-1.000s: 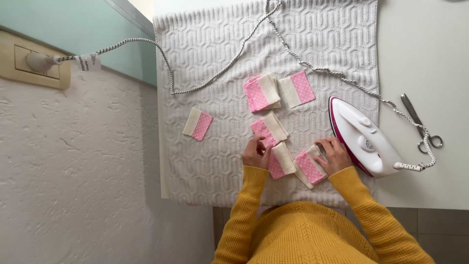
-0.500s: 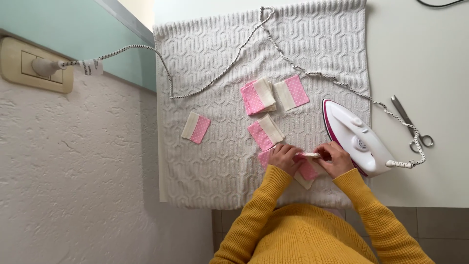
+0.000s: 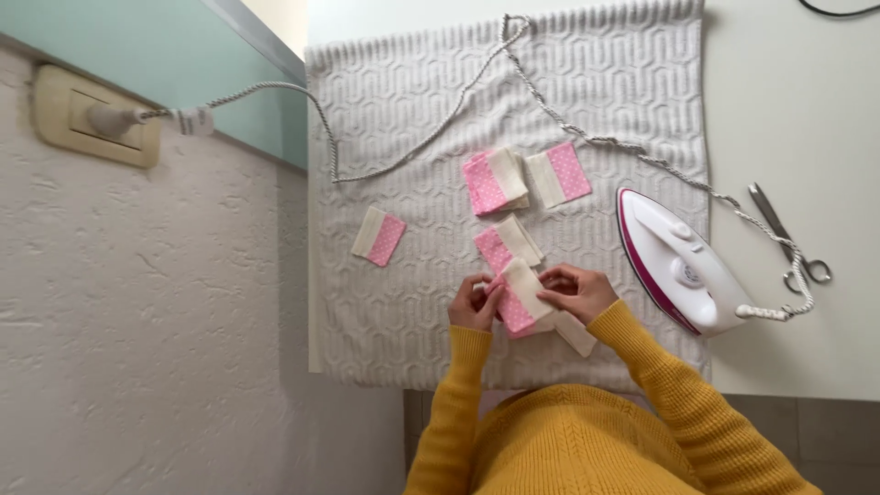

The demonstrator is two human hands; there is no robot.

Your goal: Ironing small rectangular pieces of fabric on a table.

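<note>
Since the earlier frame, both hands have been drawn together over one pink-and-cream fabric piece (image 3: 522, 295), now pinched between the left hand (image 3: 475, 304) and the right hand (image 3: 576, 291) at the near edge of a white knitted cloth (image 3: 412, 302). Beyond, more folded pieces (image 3: 496, 180) are laid out. An iron (image 3: 683, 266) is stood at the right, scissors (image 3: 790, 240) past it on the white table (image 3: 807, 110). A plug (image 3: 108, 119) is seated in the wall socket.

Fabric piece (image 3: 521, 295) between both hands
</note>
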